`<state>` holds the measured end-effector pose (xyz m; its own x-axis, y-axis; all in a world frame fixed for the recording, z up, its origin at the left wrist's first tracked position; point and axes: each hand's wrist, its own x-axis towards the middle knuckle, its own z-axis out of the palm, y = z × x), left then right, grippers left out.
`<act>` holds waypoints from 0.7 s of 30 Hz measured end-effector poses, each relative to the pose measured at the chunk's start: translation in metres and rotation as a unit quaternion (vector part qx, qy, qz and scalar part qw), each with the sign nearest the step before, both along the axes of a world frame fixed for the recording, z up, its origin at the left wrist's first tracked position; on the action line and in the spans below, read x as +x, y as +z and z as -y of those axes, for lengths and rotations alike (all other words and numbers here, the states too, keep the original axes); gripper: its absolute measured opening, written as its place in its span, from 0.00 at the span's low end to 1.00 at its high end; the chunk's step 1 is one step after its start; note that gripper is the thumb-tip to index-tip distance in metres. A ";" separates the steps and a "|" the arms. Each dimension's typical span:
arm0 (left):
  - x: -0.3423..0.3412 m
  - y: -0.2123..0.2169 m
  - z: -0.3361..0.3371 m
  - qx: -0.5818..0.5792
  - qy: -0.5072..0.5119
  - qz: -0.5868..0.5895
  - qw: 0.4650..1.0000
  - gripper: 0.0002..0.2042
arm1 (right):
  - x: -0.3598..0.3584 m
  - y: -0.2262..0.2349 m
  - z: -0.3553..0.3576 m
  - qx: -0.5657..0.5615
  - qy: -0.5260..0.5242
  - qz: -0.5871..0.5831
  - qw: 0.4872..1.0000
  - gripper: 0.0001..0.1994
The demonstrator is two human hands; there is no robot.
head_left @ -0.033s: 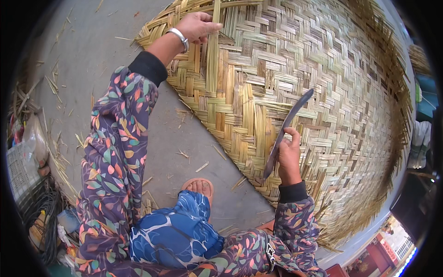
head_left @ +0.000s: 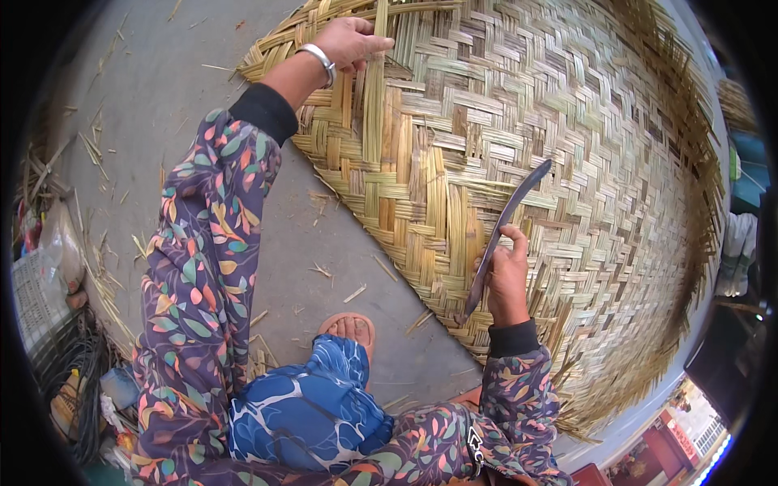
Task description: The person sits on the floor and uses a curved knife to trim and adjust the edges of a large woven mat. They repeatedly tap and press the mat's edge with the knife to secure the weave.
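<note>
A large woven mat (head_left: pixel 583 170) of flat plant strips slants across the floor, its near left border in yellower strips. At its far left edge my left hand (head_left: pixel 344 42), with a silver bangle at the wrist, is closed at a long yellow-green strip (head_left: pixel 374 105), thumb and fingers on either side. This strip lies over the border weave. My right hand (head_left: pixel 508 271) grips a long, dark, slightly curved, blade-like tool (head_left: pixel 512 202) near its lower half, tilted above the mat near its lower left border. Whether its edge is sharp cannot be made out.
Cut straw bits (head_left: pixel 354 292) litter the grey floor (head_left: pixel 300 235). My sandalled foot (head_left: pixel 352 328) stands beside the mat's edge. A pale plastic crate (head_left: pixel 40 296), a bag (head_left: pixel 63 243) and dark coiled cord (head_left: pixel 85 389) crowd the left side. Frayed strip ends fringe the mat's right rim.
My left hand has shifted very slightly to the right along with its forearm. The dark tool has turned a little in my right hand.
</note>
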<state>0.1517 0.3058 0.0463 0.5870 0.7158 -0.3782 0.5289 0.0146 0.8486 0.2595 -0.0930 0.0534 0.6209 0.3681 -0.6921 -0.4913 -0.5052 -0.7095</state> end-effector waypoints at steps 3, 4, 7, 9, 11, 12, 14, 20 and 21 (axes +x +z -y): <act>0.013 -0.014 -0.021 0.006 0.016 0.008 1.000 0.08 | -0.001 0.001 0.004 0.040 -0.062 -0.050 0.996 0.16; 0.018 -0.018 -0.025 -0.007 0.026 0.022 0.999 0.05 | -0.003 0.009 0.000 0.050 -0.078 -0.059 0.994 0.16; 0.021 -0.026 -0.030 -0.046 0.051 0.068 0.995 0.06 | -0.002 0.013 -0.006 0.055 -0.086 -0.046 0.994 0.18; 0.022 -0.024 -0.028 -0.034 0.013 0.096 0.995 0.05 | -0.003 0.015 -0.006 0.039 -0.055 -0.017 0.998 0.21; 0.019 -0.022 -0.027 -0.050 -0.010 0.138 0.989 0.06 | -0.009 0.020 -0.007 0.016 0.009 0.016 1.000 0.25; 0.019 -0.023 -0.029 -0.052 -0.024 0.131 0.990 0.06 | -0.013 0.023 -0.011 0.021 0.028 0.036 0.999 0.29; 0.016 -0.023 -0.035 -0.054 -0.048 0.119 0.990 0.07 | -0.021 0.028 -0.016 0.039 0.093 0.109 0.989 0.35; 0.021 0.011 -0.042 -0.075 -0.058 0.064 0.993 0.07 | -0.012 0.041 -0.056 0.032 0.494 0.394 0.774 0.38; 0.025 0.021 -0.041 -0.062 -0.048 0.056 0.995 0.07 | -0.005 0.040 -0.066 0.008 0.533 0.443 0.720 0.38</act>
